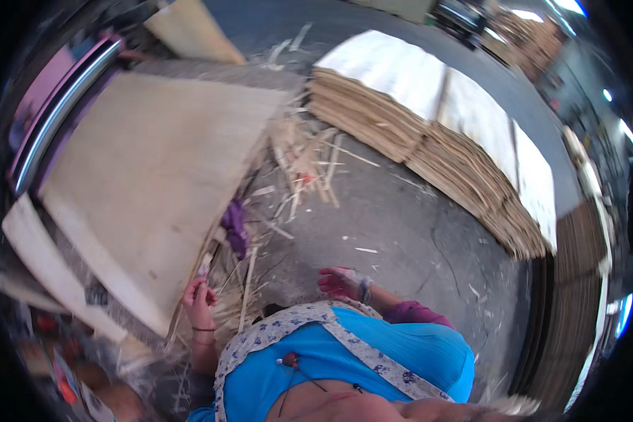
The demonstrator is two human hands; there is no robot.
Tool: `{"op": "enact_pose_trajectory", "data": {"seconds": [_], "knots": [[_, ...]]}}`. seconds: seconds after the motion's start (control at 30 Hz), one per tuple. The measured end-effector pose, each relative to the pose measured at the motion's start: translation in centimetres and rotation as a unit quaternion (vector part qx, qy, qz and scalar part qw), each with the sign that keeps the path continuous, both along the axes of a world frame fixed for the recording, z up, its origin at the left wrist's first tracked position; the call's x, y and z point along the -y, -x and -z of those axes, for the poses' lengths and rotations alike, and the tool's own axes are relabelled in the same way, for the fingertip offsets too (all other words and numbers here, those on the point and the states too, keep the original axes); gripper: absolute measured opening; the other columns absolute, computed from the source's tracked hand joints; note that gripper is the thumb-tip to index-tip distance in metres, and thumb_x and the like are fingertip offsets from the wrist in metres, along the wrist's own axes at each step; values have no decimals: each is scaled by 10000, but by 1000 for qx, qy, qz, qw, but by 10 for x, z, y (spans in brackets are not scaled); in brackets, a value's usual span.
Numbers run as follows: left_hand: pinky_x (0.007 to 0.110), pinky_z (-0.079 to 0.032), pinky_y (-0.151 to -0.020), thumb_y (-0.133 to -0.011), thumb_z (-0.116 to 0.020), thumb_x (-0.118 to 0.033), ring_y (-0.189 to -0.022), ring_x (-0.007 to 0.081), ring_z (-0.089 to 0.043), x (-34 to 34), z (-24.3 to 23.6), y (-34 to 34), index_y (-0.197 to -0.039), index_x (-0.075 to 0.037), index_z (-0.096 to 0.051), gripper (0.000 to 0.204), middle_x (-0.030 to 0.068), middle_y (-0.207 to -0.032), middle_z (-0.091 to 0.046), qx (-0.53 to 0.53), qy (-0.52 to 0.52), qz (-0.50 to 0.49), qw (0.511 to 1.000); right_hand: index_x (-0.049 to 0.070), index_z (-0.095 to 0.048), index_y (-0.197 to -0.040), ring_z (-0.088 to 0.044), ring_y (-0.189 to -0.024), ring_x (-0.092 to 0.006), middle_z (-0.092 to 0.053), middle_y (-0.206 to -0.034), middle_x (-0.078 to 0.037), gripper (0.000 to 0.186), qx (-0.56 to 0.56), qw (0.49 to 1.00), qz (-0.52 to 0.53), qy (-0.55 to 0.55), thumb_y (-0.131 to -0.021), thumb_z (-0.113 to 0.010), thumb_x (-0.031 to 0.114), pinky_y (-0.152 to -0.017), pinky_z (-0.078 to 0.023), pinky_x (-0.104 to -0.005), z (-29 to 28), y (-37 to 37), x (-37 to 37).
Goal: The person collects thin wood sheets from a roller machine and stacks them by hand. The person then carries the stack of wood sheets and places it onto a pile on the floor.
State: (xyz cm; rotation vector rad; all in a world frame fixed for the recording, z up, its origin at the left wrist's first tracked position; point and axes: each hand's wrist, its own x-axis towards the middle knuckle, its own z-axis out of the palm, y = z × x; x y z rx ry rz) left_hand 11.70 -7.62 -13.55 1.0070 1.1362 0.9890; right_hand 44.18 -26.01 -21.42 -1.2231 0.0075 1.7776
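Wood sheet [165, 162] lies at left, beside the shiny bar [56, 112]; probably best kept flat, edges handled gently. Surface pale tan, smooth-looking, faintly marked. Left hand [200, 301] by its right edge, fingers curled round a small pale item [204, 267], unclear; right hand [339, 283] half-open, apparently empty, above floor [401, 232].

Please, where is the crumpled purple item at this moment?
In the head view, the crumpled purple item is left of centre, beside the large pale sheet's right edge, above and right of the left hand.
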Motion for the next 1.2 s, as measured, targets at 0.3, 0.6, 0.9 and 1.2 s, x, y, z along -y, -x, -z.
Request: {"op": "enact_pose_trajectory", "data": {"seconds": [0.3, 0.6, 0.9, 1.2], "knots": [[177, -352, -370, -814, -498, -107, -429, 82, -489, 96, 18, -203, -865, -69, -535, 74, 33, -573, -548, -14, 24, 269, 963, 115, -497, -1094, -592, -789, -179, -601, -927, -75, 384, 110, 981, 157, -4, -816, -494, 379, -681, -465, -327, -44, -109, 180], [203, -429, -470, -819, -490, -111, -528, 90, -527, 261, -7, -462, -977, -36, -527, 179, 54, -663, -578, -58, 74, 652, 753, 103, -468, -1112, -581, -836, -204, -594, -934, -89, 389, 94, 862, 498, 21, -830, -488, 370, -703, -470, -348, -30, -210, 403], [198, -433, -483, -815, -486, -110, -546, 88, -533, 324, -9, -661, -976, -41, -523, 179, 46, -674, -578, -79, 82, 779, 617, 81, -472, -1101, -587, -810, -219, -589, -930, -105, 386, 23, 789, 614, -20, -822, -509, 345, -643, -477, -329, -8, -277, 441], [203, -428, -455, -825, -485, -121, -521, 100, -532, 294, -22, -867, -964, -39, -525, 165, 47, -642, -566, -97, 101, 795, 590, 96, -475, -1097, -576, -812, -216, -580, -962, -103, 380, 28, 719, 694, 34, -815, -516, 347, -661, -467, -336, -11, -414, 434]]}}
